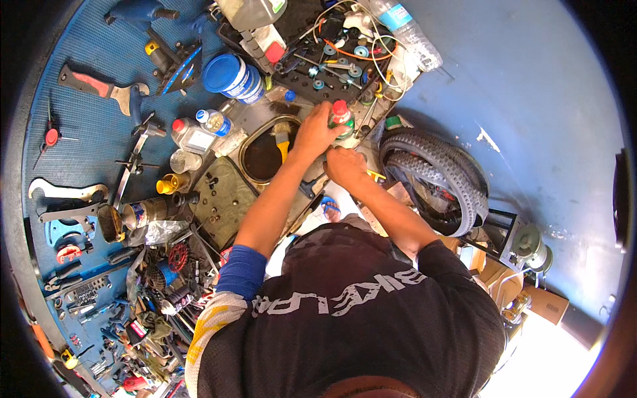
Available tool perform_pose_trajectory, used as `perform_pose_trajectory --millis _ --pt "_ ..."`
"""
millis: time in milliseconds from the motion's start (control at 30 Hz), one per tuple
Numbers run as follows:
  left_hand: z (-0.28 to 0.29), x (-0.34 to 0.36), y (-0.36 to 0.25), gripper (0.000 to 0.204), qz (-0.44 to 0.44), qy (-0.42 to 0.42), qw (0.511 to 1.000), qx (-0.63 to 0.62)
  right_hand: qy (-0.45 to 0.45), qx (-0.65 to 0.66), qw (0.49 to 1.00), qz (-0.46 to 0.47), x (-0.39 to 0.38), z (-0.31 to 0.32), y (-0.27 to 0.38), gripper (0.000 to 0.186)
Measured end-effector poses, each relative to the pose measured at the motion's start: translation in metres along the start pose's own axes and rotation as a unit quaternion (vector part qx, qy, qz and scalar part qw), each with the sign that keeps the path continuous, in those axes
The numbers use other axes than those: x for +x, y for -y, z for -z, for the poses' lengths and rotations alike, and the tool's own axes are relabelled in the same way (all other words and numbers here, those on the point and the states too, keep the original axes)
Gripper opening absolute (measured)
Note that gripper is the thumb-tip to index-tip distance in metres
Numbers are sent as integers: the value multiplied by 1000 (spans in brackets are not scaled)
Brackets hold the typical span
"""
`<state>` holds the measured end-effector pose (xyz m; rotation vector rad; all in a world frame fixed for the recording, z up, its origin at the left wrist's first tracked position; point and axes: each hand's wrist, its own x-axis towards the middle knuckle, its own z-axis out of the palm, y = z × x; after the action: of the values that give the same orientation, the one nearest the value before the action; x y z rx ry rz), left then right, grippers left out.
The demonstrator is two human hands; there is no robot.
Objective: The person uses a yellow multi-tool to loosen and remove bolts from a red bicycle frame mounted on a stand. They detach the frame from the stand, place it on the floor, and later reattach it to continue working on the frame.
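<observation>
My left hand (pixel 313 134) is closed around a small clear bottle with a red cap (pixel 340 109) and green contents, above the workbench. Just below it, nearer to me, my right hand (pixel 346 166) is curled closed; what sits inside its fingers is hidden. A yellow piece (pixel 376 176) shows by the right wrist, and I cannot tell whether the hand holds it. To the left of my hands lies an oval metal pan (pixel 248 137) with dark liquid. A brush with a yellow handle (pixel 283 144) rests in it.
A blue-and-white bucket (pixel 232 76), small bottles and a yellow cup (pixel 171 184) stand left of the pan. Loose bike parts crowd the far tray (pixel 318 66). Tyres (pixel 438 166) lean at the right by the blue wall. Tools hang on the left pegboard (pixel 86 152).
</observation>
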<state>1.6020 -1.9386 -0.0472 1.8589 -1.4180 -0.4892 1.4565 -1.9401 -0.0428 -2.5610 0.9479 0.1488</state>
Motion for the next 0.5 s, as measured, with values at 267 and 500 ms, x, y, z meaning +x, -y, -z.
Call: perform_pose_trajectory --millis 267,500 --pt "-23 18 -16 54 18 -4 999 -35 18 17 999 -26 15 -7 -8 24" --pt "38 -3 34 44 -14 29 971 235 -36 49 996 -58 -1 38 -16 35"
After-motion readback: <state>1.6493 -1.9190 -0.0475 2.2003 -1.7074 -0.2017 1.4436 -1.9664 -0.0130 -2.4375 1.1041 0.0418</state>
